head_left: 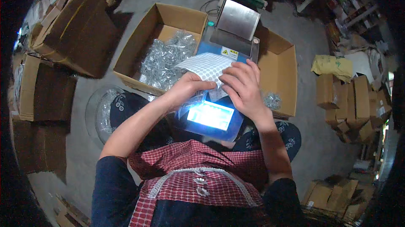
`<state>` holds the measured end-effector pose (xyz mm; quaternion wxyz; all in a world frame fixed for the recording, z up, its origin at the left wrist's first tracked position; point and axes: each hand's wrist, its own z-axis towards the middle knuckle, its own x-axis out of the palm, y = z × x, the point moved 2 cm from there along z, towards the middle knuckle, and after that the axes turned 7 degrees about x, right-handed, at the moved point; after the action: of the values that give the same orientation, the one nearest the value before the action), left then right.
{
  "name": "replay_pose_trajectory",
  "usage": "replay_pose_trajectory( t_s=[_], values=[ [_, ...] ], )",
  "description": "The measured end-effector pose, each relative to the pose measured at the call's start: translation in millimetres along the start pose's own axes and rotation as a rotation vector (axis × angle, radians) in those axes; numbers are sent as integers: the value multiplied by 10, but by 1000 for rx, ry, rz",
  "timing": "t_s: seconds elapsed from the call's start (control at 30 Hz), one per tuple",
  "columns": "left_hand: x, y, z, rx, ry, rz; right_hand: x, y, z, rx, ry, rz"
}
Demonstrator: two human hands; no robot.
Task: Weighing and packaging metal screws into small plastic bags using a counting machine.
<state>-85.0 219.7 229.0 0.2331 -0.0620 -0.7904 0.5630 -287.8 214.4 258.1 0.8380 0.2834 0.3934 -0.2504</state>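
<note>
grey-dotted white sheet (206,64), red-and-white checked apron (181,187), blue machine (211,47), brown box (137,39)

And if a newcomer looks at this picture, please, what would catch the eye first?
Probably the glaring screen in the lower middle, the brightest spot in a dim room. Just above it, a pale dotted sheet lies between the left hand and the right hand. Then the glittering heap of clear plastic pieces in the open cardboard box, left of the blue machine.

Red checked apron (192,158), white lace trim (157,187), dark sleeves (112,182)
</note>
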Motion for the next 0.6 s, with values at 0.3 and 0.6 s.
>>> replay_pose_trajectory(
  t_s=[0.3,0.6],
  values=[
    [-45,47,15,57,108,209,-22,30,-3,46,91,201],
    [-54,71,9,74,120,338,53,51,-35,53,71,219]
  ],
)
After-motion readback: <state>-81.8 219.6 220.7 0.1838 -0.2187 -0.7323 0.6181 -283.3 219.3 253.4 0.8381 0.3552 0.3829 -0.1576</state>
